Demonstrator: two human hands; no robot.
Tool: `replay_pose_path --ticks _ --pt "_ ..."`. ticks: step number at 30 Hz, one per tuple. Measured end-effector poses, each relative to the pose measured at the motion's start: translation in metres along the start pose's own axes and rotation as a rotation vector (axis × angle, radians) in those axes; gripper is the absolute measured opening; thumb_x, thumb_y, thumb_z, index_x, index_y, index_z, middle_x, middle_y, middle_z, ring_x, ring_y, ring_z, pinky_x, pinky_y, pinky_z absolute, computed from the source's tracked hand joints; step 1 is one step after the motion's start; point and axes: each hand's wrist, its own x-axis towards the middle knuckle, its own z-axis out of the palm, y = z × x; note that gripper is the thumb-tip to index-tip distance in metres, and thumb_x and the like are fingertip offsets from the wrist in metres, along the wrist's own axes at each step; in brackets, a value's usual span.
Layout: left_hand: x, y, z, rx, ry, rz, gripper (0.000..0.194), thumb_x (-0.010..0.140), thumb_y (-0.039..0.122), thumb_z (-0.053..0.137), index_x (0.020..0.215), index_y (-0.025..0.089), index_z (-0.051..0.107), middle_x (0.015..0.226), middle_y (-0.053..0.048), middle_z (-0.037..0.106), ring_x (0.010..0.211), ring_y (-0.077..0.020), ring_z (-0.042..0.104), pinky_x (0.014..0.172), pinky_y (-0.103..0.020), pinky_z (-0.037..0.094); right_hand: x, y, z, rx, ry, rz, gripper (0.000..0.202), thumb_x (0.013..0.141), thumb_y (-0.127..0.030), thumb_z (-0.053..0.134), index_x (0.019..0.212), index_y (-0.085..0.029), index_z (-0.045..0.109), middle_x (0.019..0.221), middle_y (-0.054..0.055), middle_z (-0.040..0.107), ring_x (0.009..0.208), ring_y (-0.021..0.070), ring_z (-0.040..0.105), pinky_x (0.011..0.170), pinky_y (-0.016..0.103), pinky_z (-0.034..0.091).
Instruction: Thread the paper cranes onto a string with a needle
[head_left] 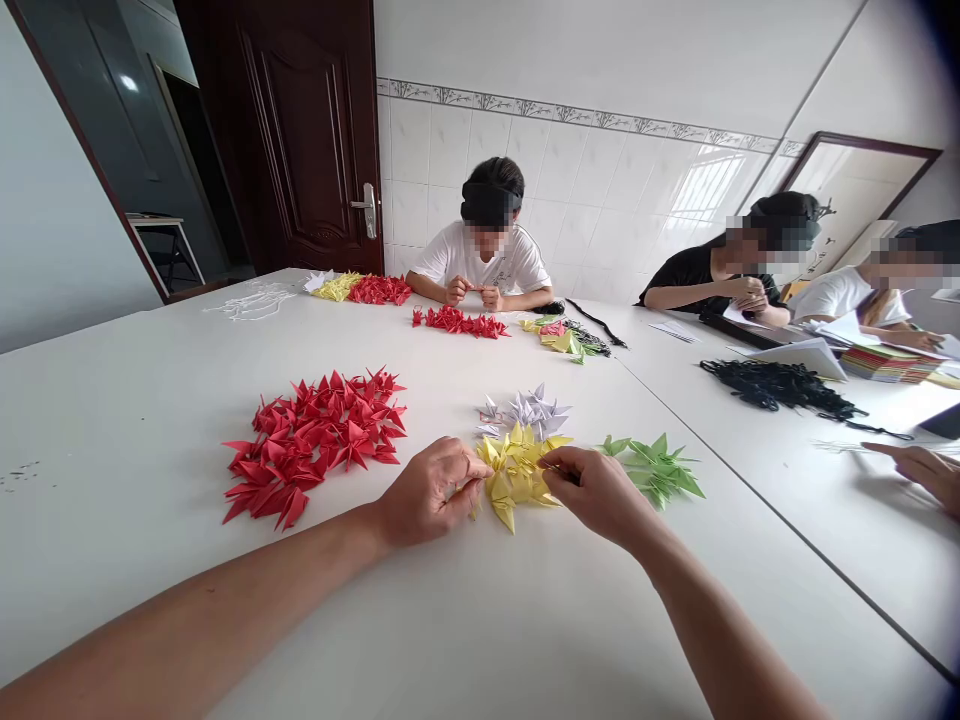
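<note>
Yellow folded-paper pieces (517,468) lie in a pile on the white table (480,620) between my two hands. At the pile's left edge, my left hand (437,490) is closed in a pinch; what it grips is too small to name. My right hand (589,490) is pinched too, over the pile's right side, its fingertips hiding whatever is between them. White folded pieces (534,410) sit just behind the yellow ones. Green ones (661,470) lie right of my right hand, and a large red pile (319,440) spreads out beyond my left hand.
Across the table a person (484,245) handles something small behind a row of red pieces (461,321). Black cords (780,388) and stacked coloured paper (892,362) lie at the right, near two more people. Another person's hand (919,470) reaches in at the right edge.
</note>
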Motion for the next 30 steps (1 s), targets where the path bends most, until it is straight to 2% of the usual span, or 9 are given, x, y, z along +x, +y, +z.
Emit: replay_pose_path --ticks 4,9,12,16,19,24,27,30 --pt "0.002 0.006 0.0 -0.043 0.024 -0.011 0.019 0.08 0.011 0.049 0.096 0.018 0.058 0.087 -0.007 0.06 0.084 -0.0163 0.056 0.074 -0.029 0.048 -0.002 -0.004 -0.008 0.086 0.033 0.01 0.022 0.076 -0.028 0.047 0.083 -0.017 0.065 0.053 -0.004 0.047 0.046 0.01 0.037 0.045 0.022 0.032" --pt "0.001 0.012 0.001 -0.107 -0.04 -0.026 0.031 0.079 0.02 0.059 0.109 0.019 0.052 0.117 -0.012 0.055 0.104 -0.0214 0.053 0.081 -0.034 0.047 -0.005 -0.01 0.004 0.483 -0.015 -0.023 0.023 0.077 -0.036 0.054 0.086 -0.017 0.063 0.055 -0.005 0.039 0.05 0.0105 0.037 0.045 0.023 0.03" --pt "0.0 0.01 0.003 -0.156 -0.06 0.011 0.028 0.08 0.016 0.057 0.107 0.019 0.053 0.111 -0.011 0.059 0.104 -0.0201 0.054 0.082 -0.032 0.047 -0.007 -0.016 0.012 0.635 -0.066 -0.016 0.024 0.078 -0.038 0.056 0.085 -0.016 0.062 0.056 -0.005 0.039 0.052 0.0102 0.038 0.046 0.023 0.03" --pt "0.0 0.009 0.002 -0.223 -0.059 -0.016 0.013 0.082 0.011 0.05 0.089 0.018 0.059 0.094 -0.008 0.064 0.091 -0.0164 0.059 0.076 -0.028 0.048 -0.009 -0.023 0.013 0.75 -0.108 0.006 0.027 0.077 -0.041 0.059 0.086 -0.015 0.062 0.055 -0.006 0.04 0.048 0.0076 0.031 0.044 0.021 0.025" --pt "0.001 0.011 0.002 -0.313 -0.037 -0.173 0.009 0.081 0.014 0.052 0.084 0.018 0.06 0.092 -0.007 0.064 0.083 -0.0156 0.059 0.066 -0.025 0.047 -0.01 -0.026 0.01 0.807 -0.112 0.017 0.033 0.076 -0.045 0.061 0.09 -0.015 0.061 0.057 -0.006 0.041 0.047 0.0067 0.03 0.042 0.021 0.024" --pt "0.008 0.014 0.001 -0.688 0.089 -0.606 0.01 0.078 0.026 0.061 0.084 0.018 0.06 0.076 0.0 0.062 0.066 -0.0104 0.054 0.059 -0.022 0.043 -0.01 -0.025 0.01 0.789 -0.02 -0.044 0.034 0.083 -0.049 0.05 0.098 -0.019 0.053 0.07 -0.001 0.053 0.052 0.0084 0.039 0.045 0.021 0.031" --pt "0.012 0.014 0.0 -0.93 0.148 -0.76 0.017 0.072 0.029 0.068 0.08 0.018 0.059 0.068 0.002 0.06 0.06 -0.0073 0.051 0.055 -0.018 0.039 -0.011 -0.025 0.012 0.648 0.06 -0.131 0.028 0.086 -0.043 0.047 0.098 -0.019 0.055 0.072 0.0 0.056 0.058 0.0109 0.044 0.05 0.022 0.036" --pt "0.014 0.015 -0.002 -1.082 0.149 -0.856 0.021 0.068 0.029 0.073 0.078 0.018 0.058 0.068 0.002 0.062 0.063 -0.0069 0.053 0.054 -0.016 0.037 -0.013 -0.027 0.012 0.443 0.133 -0.185 0.025 0.085 -0.037 0.05 0.097 -0.018 0.058 0.069 0.001 0.058 0.057 0.0123 0.047 0.05 0.023 0.038"
